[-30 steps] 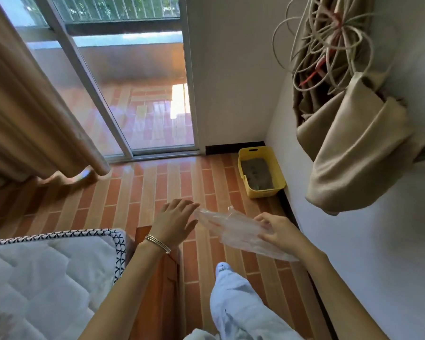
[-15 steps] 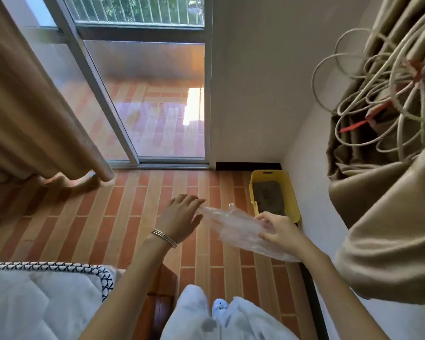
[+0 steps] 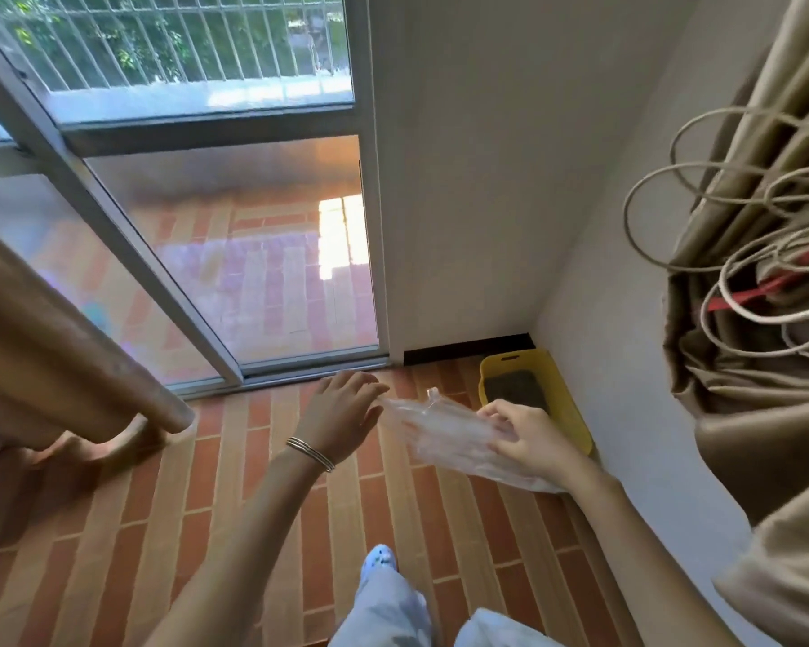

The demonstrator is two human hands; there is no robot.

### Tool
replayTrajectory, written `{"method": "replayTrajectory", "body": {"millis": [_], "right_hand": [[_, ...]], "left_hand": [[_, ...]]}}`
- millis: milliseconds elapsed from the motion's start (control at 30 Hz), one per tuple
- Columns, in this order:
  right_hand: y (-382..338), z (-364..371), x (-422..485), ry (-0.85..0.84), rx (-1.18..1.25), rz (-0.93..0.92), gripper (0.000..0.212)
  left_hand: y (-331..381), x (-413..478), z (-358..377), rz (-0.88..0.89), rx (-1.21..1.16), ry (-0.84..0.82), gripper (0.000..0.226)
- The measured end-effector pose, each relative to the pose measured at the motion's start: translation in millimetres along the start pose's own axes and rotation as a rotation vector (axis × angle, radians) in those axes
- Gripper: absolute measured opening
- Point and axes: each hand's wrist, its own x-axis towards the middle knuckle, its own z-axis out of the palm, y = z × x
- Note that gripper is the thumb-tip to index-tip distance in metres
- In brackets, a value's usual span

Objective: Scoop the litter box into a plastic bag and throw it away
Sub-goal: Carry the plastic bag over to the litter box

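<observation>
A tan curtain (image 3: 43, 347) hangs at left. Above the brick-patterned floor (image 3: 234, 506), the left hand (image 3: 342, 413), fingers loosely straight, touches one end of a clear crumpled plastic bag (image 3: 440, 431). The right hand (image 3: 531, 443) grasps its other end. Just beyond, a yellow rectangular plastic litter box (image 3: 568, 413) sits in the wall corner.

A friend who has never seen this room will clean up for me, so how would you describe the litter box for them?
Start at the sliding glass door and follow its track right to the corner where two white walls meet. On the brick-patterned floor, near the black baseboard, sits the yellow rectangular plastic litter box. It alone is yellow, holding dark grey litter.
</observation>
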Motion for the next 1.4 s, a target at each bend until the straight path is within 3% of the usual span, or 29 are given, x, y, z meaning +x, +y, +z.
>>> {"method": "replayTrajectory", "body": {"millis": [333,733,1000,1200,1400], "right_hand": [[-15.6,-2.0,82.7,0.03,0.01,0.118,0.02],[22.4,-42.4,182.7,0.046,0.078,0.231,0.022],[50.1,-75.4,220.3,0.108,0.094,0.333,0.022],[68.2,-71.6,242.4,0.179,0.124,0.48,0.03],[70.1,-52.5,270.2,0.275,0.208,0.63,0.033]], "left_hand": [[-72.9,83.0,-5.7,0.182,-0.004,0.089,0.023],[-105.1,213.0,24.7,0.266,-0.028,0.038,0.015],[-102.3,310.9,37.8,0.393,-0.061,0.001,0.036],[-105.2,376.1,59.2,0.564,-0.079,-0.109,0.035],[-115.5,438.8,92.4,0.843,-0.054,-0.177,0.04]]}}
